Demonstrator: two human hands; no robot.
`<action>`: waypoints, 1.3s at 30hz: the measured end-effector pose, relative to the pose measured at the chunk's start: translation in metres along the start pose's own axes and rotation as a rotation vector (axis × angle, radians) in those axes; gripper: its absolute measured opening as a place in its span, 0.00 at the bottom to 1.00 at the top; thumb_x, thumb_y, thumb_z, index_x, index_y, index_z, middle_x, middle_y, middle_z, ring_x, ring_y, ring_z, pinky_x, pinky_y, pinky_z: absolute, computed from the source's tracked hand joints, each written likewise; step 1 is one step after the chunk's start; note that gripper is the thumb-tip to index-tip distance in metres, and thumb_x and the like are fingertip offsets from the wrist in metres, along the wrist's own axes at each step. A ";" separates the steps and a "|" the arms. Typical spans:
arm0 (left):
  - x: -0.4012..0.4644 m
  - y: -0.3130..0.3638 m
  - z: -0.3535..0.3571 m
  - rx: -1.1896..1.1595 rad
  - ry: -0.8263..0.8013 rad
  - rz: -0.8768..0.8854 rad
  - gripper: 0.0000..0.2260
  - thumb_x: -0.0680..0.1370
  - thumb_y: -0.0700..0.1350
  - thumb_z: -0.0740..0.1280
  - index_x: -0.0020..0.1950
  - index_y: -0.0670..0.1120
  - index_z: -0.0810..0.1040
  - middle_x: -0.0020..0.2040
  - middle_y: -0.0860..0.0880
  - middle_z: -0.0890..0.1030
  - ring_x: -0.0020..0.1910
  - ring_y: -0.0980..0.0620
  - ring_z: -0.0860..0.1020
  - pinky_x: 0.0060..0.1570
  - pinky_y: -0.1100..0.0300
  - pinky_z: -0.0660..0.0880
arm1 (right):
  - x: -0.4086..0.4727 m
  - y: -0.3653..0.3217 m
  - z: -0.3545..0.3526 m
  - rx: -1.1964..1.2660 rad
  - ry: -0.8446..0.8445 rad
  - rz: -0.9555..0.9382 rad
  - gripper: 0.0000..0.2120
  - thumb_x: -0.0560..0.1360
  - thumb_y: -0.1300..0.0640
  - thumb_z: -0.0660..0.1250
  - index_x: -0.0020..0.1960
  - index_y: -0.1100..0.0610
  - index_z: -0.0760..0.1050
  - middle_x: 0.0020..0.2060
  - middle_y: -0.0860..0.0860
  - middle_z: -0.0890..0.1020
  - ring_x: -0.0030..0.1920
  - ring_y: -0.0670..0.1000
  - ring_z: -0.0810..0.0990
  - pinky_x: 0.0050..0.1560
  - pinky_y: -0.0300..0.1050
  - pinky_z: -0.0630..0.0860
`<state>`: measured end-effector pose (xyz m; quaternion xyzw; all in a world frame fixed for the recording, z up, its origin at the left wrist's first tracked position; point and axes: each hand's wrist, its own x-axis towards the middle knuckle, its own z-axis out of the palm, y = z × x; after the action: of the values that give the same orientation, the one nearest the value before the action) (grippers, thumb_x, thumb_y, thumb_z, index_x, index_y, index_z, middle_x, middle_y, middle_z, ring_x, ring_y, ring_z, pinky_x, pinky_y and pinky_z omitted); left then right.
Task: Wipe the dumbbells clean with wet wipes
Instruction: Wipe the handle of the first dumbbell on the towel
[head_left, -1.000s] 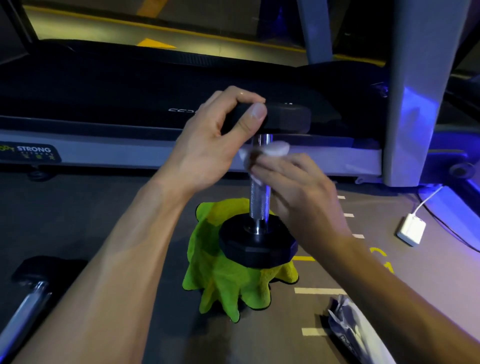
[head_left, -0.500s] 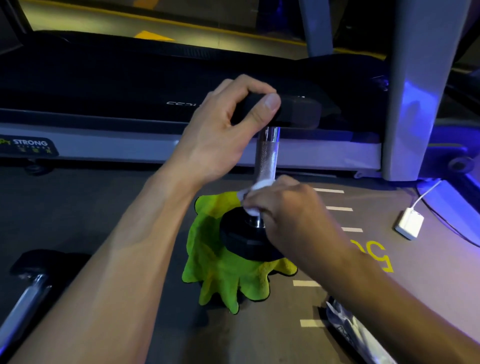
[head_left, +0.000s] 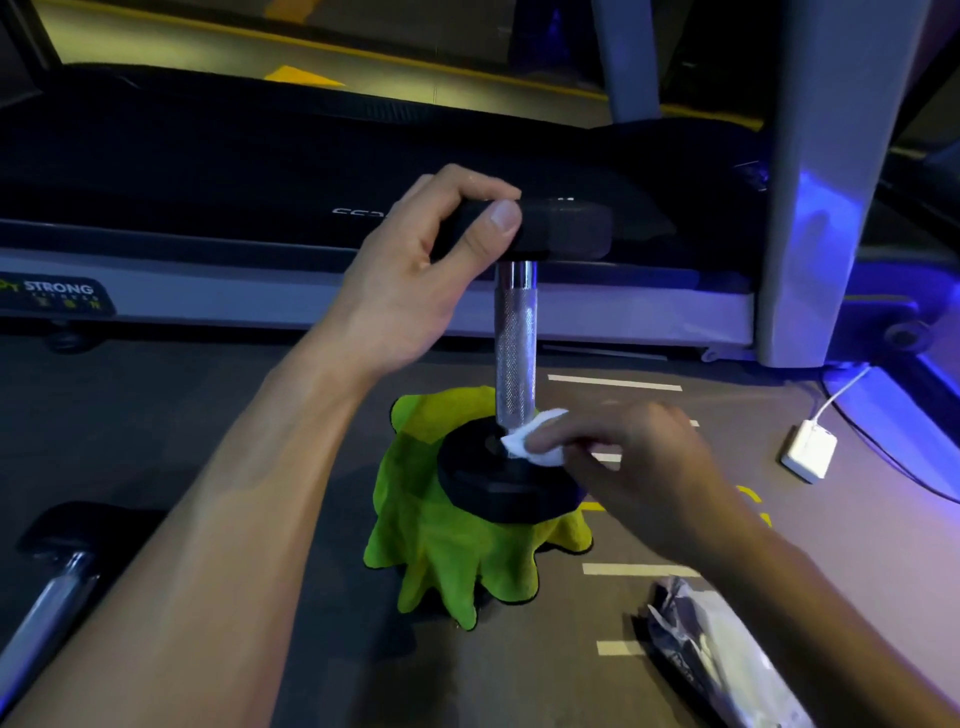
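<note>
A dumbbell (head_left: 514, 343) with black ends and a knurled chrome handle stands upright on a green-yellow cloth (head_left: 441, 551) on the floor. My left hand (head_left: 415, 270) grips its top black end and holds it steady. My right hand (head_left: 639, 467) pinches a white wet wipe (head_left: 535, 441) against the top face of the lower black end, right beside the foot of the handle. The hand is blurred. A second dumbbell (head_left: 57, 577) lies at the lower left, partly cut off by the frame edge.
A treadmill (head_left: 208, 171) runs across the back, with its grey upright (head_left: 841, 182) at the right. A white charger with cable (head_left: 809, 451) lies on the floor at right. A wet wipe packet (head_left: 722, 660) lies at the lower right, under my right forearm.
My right hand slid the wipe down the chrome handle from just under the top end to its foot, then out onto the lower black end. My left hand kept its grip on top.
</note>
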<state>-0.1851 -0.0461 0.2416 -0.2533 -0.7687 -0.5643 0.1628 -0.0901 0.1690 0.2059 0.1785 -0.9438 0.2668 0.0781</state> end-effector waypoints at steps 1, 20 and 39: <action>0.000 -0.002 -0.001 -0.022 -0.005 -0.003 0.10 0.81 0.61 0.62 0.59 0.63 0.77 0.54 0.55 0.78 0.55 0.60 0.75 0.60 0.56 0.71 | 0.003 0.007 -0.002 0.062 -0.028 -0.009 0.14 0.74 0.62 0.69 0.48 0.45 0.86 0.45 0.41 0.87 0.45 0.44 0.85 0.48 0.43 0.80; -0.007 -0.004 -0.009 -0.113 0.004 -0.028 0.10 0.83 0.56 0.62 0.61 0.57 0.78 0.54 0.57 0.80 0.55 0.62 0.76 0.60 0.65 0.71 | 0.024 0.012 0.000 0.006 -0.132 -0.158 0.09 0.74 0.63 0.75 0.46 0.49 0.86 0.40 0.41 0.80 0.40 0.40 0.78 0.43 0.35 0.74; -0.006 0.001 -0.003 -0.147 -0.004 -0.035 0.08 0.84 0.53 0.63 0.60 0.56 0.78 0.56 0.53 0.80 0.57 0.61 0.76 0.61 0.65 0.70 | 0.007 -0.009 0.019 0.025 0.338 -0.101 0.08 0.77 0.65 0.66 0.52 0.54 0.78 0.45 0.48 0.78 0.45 0.46 0.76 0.48 0.37 0.72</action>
<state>-0.1799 -0.0503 0.2399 -0.2521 -0.7299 -0.6215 0.1323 -0.0944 0.1497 0.1958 0.1794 -0.9037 0.3006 0.2465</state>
